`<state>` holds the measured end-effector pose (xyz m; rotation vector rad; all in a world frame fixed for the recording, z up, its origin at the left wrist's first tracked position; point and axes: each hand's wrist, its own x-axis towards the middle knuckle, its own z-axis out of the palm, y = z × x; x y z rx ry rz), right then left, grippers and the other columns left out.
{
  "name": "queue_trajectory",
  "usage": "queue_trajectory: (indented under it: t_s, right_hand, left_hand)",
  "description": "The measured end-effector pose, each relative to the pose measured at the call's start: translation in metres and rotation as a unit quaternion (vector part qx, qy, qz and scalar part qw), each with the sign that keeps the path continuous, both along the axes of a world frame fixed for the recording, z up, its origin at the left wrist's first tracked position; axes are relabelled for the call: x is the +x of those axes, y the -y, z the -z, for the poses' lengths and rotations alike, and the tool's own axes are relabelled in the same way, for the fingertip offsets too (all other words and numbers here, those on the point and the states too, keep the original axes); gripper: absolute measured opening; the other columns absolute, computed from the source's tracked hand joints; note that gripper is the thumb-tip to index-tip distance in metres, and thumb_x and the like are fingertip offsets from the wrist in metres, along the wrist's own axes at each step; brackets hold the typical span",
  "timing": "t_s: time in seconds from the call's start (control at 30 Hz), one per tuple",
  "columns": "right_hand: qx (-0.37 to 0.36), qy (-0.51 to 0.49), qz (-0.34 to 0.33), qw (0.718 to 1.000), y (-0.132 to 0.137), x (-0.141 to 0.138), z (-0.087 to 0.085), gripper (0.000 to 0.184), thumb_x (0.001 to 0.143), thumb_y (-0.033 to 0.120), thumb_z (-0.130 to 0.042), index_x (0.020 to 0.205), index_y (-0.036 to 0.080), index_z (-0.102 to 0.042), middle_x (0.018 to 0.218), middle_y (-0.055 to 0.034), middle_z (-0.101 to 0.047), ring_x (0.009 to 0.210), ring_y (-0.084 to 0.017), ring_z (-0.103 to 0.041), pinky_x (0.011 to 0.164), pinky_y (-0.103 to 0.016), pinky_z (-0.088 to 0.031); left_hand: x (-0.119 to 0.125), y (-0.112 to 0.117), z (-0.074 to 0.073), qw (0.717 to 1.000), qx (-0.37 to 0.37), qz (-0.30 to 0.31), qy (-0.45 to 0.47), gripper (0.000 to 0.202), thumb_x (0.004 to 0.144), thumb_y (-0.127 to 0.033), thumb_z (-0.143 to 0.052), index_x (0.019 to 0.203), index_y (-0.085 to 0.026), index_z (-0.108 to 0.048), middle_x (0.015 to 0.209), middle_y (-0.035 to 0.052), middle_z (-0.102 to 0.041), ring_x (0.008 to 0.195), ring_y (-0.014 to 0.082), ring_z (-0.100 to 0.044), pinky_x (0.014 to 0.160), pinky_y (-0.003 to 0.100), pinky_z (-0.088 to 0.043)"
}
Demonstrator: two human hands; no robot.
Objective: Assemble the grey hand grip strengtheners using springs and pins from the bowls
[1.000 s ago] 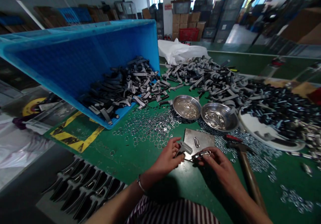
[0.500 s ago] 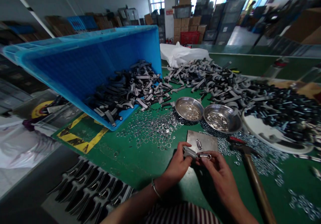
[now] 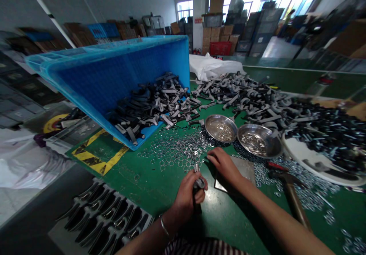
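My left hand [image 3: 187, 194] is closed around a grey metal handle part [image 3: 197, 182], held upright with a threaded bolt end sticking out of its top. My right hand [image 3: 224, 163] reaches forward and left over the loose washers [image 3: 177, 148] on the green table, fingers curled down onto them at the pile's edge; whether it holds one is hidden. A small steel plate [image 3: 247, 169] lies just right of that hand, partly covered by my wrist.
A tipped blue crate [image 3: 114, 72] spills grey handle parts. Two steel bowls [image 3: 221, 127] [image 3: 259, 138] hold small hardware. A hammer [image 3: 290, 188] lies at right. Heaps of grey parts [image 3: 246, 95] and black bolts [image 3: 328, 129] fill the far table. Assembled pieces [image 3: 105, 217] sit in rows at lower left.
My right hand left the part and moved forward to the washers. My left hand turned the part upright and drew it closer to me.
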<state>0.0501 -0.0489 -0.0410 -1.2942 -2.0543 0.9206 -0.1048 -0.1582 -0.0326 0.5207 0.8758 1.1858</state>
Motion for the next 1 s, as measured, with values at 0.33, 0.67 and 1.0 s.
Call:
queue_trajectory:
  t_s: [0.33, 0.67, 1.0]
  right_hand:
    - [0.007, -0.023, 0.044, 0.999, -0.012, 0.007, 0.002, 0.013, 0.092, 0.031, -0.056, 0.086, 0.02, -0.061, 0.092, -0.0089, -0.067, 0.092, -0.026, -0.063, 0.087, -0.042, -0.048]
    - [-0.391, -0.518, 0.072, 0.758, 0.07, 0.028, -0.006, 0.024, 0.086, 0.038, -0.074, 0.1, 0.019, -0.072, 0.091, -0.0048, -0.071, 0.076, -0.013, -0.065, 0.072, -0.025, -0.054]
    - [-0.327, -0.449, 0.065, 0.829, 0.078, 0.042, -0.016, 0.027, 0.084, 0.044, -0.074, 0.09, 0.019, -0.067, 0.079, -0.0009, -0.068, 0.064, -0.012, -0.062, 0.064, -0.026, -0.053]
  left_hand:
    - [-0.031, -0.032, -0.01, 0.936, 0.101, -0.093, -0.324, 0.028, 0.095, -0.045, -0.055, 0.09, -0.017, -0.059, 0.083, 0.0023, -0.069, 0.055, 0.0077, -0.048, 0.055, 0.02, -0.039]
    - [0.032, -0.047, -0.021, 0.871, 0.291, 0.012, -0.396, 0.024, 0.102, -0.034, -0.04, 0.103, -0.018, -0.057, 0.103, 0.0074, -0.062, 0.096, 0.0187, -0.058, 0.09, 0.032, -0.044]
    - [0.046, -0.032, -0.027, 0.874, 0.236, 0.009, -0.424, 0.022, 0.1, -0.038, -0.041, 0.098, -0.02, -0.053, 0.102, 0.0087, -0.059, 0.099, 0.0231, -0.054, 0.094, 0.037, -0.04]
